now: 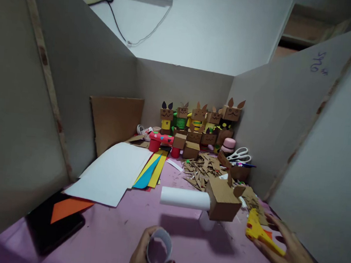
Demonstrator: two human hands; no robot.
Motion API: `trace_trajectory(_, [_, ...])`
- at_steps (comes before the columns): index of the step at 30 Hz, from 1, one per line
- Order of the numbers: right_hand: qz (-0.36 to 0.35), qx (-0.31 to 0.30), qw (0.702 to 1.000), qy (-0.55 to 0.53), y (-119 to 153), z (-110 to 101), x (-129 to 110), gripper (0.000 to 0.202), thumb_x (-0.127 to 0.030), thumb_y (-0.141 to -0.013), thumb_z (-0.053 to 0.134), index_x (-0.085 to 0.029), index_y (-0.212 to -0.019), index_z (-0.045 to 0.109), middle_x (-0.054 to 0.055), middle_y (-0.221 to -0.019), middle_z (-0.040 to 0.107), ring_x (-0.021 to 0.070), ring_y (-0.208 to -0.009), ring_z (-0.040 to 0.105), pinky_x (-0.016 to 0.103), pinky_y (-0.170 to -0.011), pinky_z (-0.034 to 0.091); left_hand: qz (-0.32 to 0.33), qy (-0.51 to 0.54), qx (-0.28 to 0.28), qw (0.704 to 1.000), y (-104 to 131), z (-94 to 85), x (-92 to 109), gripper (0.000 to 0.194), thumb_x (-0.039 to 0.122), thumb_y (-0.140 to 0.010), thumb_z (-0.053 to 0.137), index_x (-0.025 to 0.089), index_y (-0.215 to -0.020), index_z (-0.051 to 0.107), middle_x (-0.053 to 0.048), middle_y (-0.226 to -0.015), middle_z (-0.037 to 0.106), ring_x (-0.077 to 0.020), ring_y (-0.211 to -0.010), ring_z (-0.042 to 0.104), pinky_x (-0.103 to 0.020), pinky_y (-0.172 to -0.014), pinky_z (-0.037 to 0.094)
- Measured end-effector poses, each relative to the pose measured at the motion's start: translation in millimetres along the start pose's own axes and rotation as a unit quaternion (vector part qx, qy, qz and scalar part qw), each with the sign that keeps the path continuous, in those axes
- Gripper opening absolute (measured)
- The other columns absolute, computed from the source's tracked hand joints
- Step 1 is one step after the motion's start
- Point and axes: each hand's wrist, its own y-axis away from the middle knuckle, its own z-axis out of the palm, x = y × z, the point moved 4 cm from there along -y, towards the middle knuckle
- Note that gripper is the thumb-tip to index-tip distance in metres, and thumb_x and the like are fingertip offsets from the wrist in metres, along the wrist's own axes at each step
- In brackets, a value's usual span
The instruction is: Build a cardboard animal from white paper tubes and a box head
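A short white paper tube (159, 249) is held in my left hand (146, 255), its open end facing up. Over at the right, my right hand (288, 252) is around a yellow glue gun (259, 230), fingers at its near side and thumb below. Between the hands and farther back lies a cardboard box head with two ears (223, 198), joined to a long white tube (184, 198) that points left. Another pale tube (207, 221) stands under the head, partly hidden by it.
White sheets (109, 174), an orange piece (70, 209) and a black tablet-like object (51, 227) lie left. Cardboard scraps (203, 169), scissors (240, 155) in a box and several box-headed figures (198, 114) are behind. Grey panels (183, 84) enclose the table.
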Motion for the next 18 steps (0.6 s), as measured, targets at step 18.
trace_trajectory(18, [-0.021, -0.138, 0.936, -0.322, -41, 65, -81, 0.081, -0.065, -0.055, 0.069, -0.018, -0.12, 0.056, 0.015, -0.103, 0.069, 0.035, -0.106, 0.057, 0.053, -0.097, 0.038, -0.054, 0.096, -0.104, 0.988, -43, 13.5, 0, 0.032, 0.013, -0.062, 0.061, 0.022, -0.091, 0.05, 0.004, -0.074, 0.051, -0.0144, -0.067, 0.051, -0.025, -0.059, 0.04])
